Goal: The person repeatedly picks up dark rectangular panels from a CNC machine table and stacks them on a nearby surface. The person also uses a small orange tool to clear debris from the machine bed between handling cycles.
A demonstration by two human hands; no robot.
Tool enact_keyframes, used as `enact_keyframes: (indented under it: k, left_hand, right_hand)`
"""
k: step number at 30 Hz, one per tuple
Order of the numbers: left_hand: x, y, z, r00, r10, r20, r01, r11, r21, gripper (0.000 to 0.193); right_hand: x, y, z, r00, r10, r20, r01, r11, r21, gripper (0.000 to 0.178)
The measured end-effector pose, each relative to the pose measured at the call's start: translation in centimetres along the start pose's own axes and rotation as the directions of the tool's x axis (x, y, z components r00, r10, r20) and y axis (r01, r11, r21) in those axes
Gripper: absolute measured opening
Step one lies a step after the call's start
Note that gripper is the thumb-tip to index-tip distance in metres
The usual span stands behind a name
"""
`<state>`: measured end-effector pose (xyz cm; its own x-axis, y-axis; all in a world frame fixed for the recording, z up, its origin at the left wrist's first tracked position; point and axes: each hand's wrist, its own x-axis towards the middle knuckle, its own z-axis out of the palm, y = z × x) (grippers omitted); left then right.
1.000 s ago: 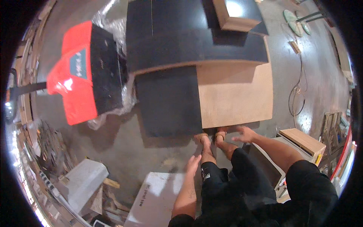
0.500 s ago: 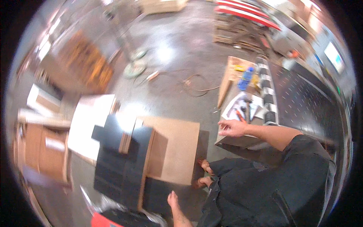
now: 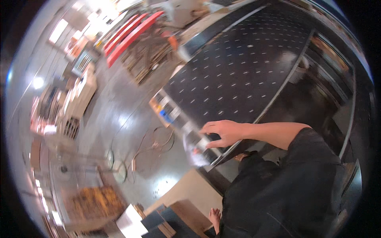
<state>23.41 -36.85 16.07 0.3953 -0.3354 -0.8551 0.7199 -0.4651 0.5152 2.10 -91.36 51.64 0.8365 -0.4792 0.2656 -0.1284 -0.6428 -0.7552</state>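
Note:
My right hand [image 3: 224,133] reaches out over the near left corner of a black worktop [image 3: 234,79] dotted with rows of short light marks. Its thumb and fingers are spread, with nothing seen in them. Just past the fingertips lie white papers [image 3: 194,152] with a small orange item, beside the worktop's pale edge strip. My left hand [image 3: 214,216] hangs low by my side, fingers loosely apart and holding nothing visible. It is nearest to the tan board [image 3: 188,192] and the stacked dark panels [image 3: 174,218] at the lower edge.
A blue bottle [image 3: 164,115] stands farther along the worktop's side. A coiled cable [image 3: 156,144] and a fan's round base [image 3: 119,170] lie on the floor. Red bars [image 3: 135,37] top a wood stack at the back. A bucket [image 3: 303,67] sits beyond the worktop.
My view has swung to the right, so the dark panels have moved to the lower edge and the black worktop fills more of the view. My right arm is now over the worktop's edge.

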Motion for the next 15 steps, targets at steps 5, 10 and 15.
enact_keyframes:
  k: [5, 10, 15]
  left_hand:
    - [2.8, 7.6, 13.7, 0.976, 0.14, 0.164, -0.202, 0.865, 0.46, 0.06]
    - [-0.6, 14.7, 25.2, 0.887, 0.006, 0.461, -0.374, 0.596, 0.711, 0.061]
    - [-3.5, 14.8, 37.8, 0.745, -0.175, 0.643, -0.42, 0.626, 0.657, 0.069]
  right_hand:
    - [-6.8, 6.1, -10.7, 0.933, 0.257, -0.25, -0.311, 0.927, -0.208, 0.077]
    - [-19.4, 8.8, -14.4, 0.733, 0.395, -0.553, -0.628, 0.704, -0.33, 0.095]
    - [-24.8, 10.4, -12.8, 0.696, 0.52, -0.495, -0.717, 0.543, -0.438, 0.114]
